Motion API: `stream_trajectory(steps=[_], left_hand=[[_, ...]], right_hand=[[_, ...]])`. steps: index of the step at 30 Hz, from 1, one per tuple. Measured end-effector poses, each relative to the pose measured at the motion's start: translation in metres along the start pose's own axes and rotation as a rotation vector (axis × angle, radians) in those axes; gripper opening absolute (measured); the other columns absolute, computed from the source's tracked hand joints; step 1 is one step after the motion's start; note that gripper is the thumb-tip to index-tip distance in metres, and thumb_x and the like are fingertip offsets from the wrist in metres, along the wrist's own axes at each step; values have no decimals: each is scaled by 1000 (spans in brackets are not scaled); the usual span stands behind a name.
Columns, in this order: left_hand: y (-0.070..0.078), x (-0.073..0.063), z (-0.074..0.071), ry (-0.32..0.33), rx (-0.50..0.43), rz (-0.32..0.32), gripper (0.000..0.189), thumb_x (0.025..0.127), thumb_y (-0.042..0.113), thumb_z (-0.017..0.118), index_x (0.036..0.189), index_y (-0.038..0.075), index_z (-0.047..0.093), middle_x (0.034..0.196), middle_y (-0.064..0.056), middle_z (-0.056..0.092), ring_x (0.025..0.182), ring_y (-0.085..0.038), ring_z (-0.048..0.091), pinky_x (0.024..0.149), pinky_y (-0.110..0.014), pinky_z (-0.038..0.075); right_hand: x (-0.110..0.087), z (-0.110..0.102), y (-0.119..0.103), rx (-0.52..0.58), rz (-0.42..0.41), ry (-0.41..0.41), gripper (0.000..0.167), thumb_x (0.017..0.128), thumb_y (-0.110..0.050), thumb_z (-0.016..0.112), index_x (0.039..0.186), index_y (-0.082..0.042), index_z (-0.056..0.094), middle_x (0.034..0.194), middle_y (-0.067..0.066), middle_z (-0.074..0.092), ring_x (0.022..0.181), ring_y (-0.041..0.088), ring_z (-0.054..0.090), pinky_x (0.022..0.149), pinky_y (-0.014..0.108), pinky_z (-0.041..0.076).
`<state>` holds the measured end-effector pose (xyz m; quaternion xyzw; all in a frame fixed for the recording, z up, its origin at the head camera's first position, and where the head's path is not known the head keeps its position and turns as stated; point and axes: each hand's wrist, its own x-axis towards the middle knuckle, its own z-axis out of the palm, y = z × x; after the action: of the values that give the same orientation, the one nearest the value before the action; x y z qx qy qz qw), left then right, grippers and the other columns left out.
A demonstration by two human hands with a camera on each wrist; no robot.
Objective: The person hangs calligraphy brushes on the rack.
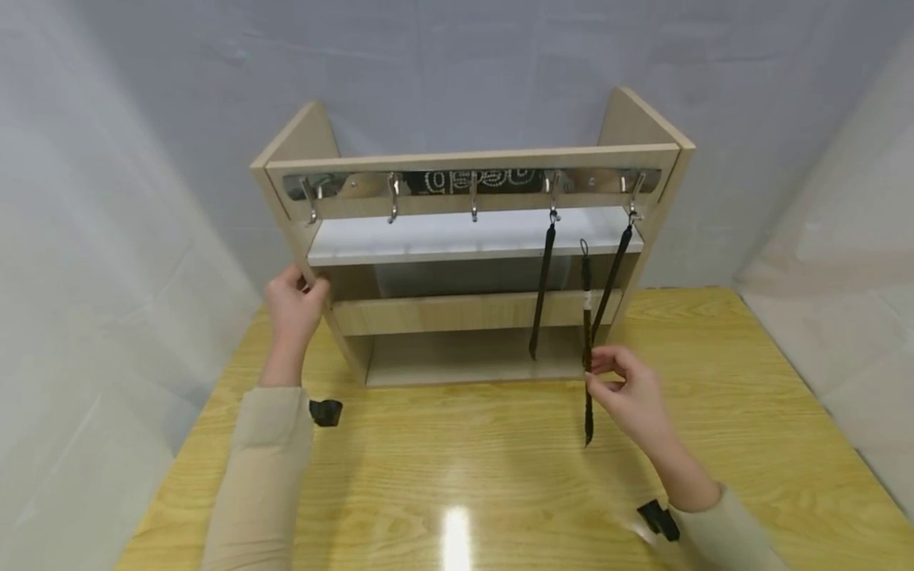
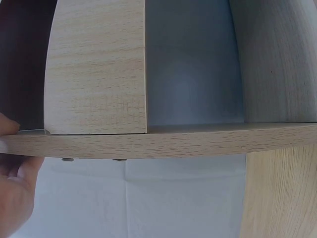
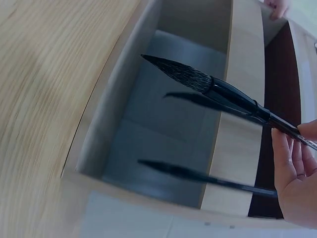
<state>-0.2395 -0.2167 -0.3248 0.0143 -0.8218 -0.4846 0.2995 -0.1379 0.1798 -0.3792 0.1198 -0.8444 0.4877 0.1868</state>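
My right hand [image 1: 635, 396] pinches a dark calligraphy brush [image 1: 588, 313] between thumb and fingers. The brush is upright in front of the shelf's right part, its loop up and its bristles [image 3: 181, 75] down. Two similar brushes hang by loops from hooks at the right: one brush [image 1: 544, 277] on the fourth hook, another brush [image 1: 617, 262] on the rightmost. With thumb and fingers on either side of the panel edge, my left hand [image 1: 293, 309] grips the left side panel [image 2: 198, 144] of the wooden shelf [image 1: 471, 155].
Three bare metal hooks [image 1: 393, 198] line the rail's left and middle. Below lie a white shelf board [image 1: 443, 246], a wooden crosspiece [image 1: 428, 314] and a bottom compartment. Two black pieces, one left [image 1: 326, 412] and one right [image 1: 658, 520], appear near my sleeves over the wood-grain table [image 1: 428, 460].
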Motion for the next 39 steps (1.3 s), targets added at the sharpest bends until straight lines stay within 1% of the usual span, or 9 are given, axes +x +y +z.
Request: stream_trajectory(steps=[7, 10, 18, 20, 25, 33, 39], left_hand=[[0, 1, 0, -8, -7, -13, 14, 77, -2, 50, 82, -11, 59, 88, -24, 62, 97, -27, 57, 79, -39, 48], [0, 1, 0, -14, -15, -19, 16, 77, -2, 49, 85, -11, 59, 91, -24, 61, 99, -27, 56, 80, -39, 48], [0, 0, 0, -16, -6, -3, 14, 76, -3, 49, 82, -11, 59, 89, -24, 61, 98, -28, 57, 79, -39, 48], [1, 0, 0, -16, 0, -1, 14, 76, -3, 49, 83, -11, 59, 90, -25, 61, 98, -29, 56, 80, -39, 48], [-1, 0, 0, -10, -22, 3, 14, 75, -4, 49, 81, -11, 59, 91, -24, 62, 98, -28, 57, 80, -38, 48], [-2, 0, 0, -12, -40, 12, 15, 75, -4, 48, 82, -12, 59, 89, -25, 61, 97, -28, 57, 79, -40, 48], [-2, 0, 0, -15, -39, 2, 18, 75, -4, 48, 86, -12, 60, 93, -25, 61, 98, -29, 56, 80, -39, 48]], right_hand=[[4, 14, -9, 61, 8, -44, 25, 75, 6, 62, 100, 4, 58, 87, 12, 60, 78, 18, 58, 60, 20, 51], [7, 20, -11, 82, 4, -61, 26, 75, 7, 61, 100, 5, 57, 88, 13, 60, 79, 22, 58, 61, 21, 51], [15, 32, -18, 146, -2, -105, 24, 76, 7, 60, 100, 5, 56, 89, 15, 61, 81, 23, 59, 62, 23, 52], [16, 34, -19, 151, -9, -112, 24, 76, 7, 60, 100, 5, 56, 90, 15, 61, 81, 23, 59, 62, 23, 52], [20, 38, -23, 140, -32, -112, 25, 75, 7, 61, 99, 4, 57, 89, 14, 62, 81, 23, 60, 62, 23, 52], [26, 46, -29, 160, -24, -116, 25, 76, 3, 62, 100, 3, 57, 90, 13, 62, 81, 21, 60, 63, 24, 52], [29, 51, -36, 178, -9, -132, 26, 77, 1, 63, 102, 3, 57, 90, 13, 61, 82, 21, 60, 64, 24, 52]])
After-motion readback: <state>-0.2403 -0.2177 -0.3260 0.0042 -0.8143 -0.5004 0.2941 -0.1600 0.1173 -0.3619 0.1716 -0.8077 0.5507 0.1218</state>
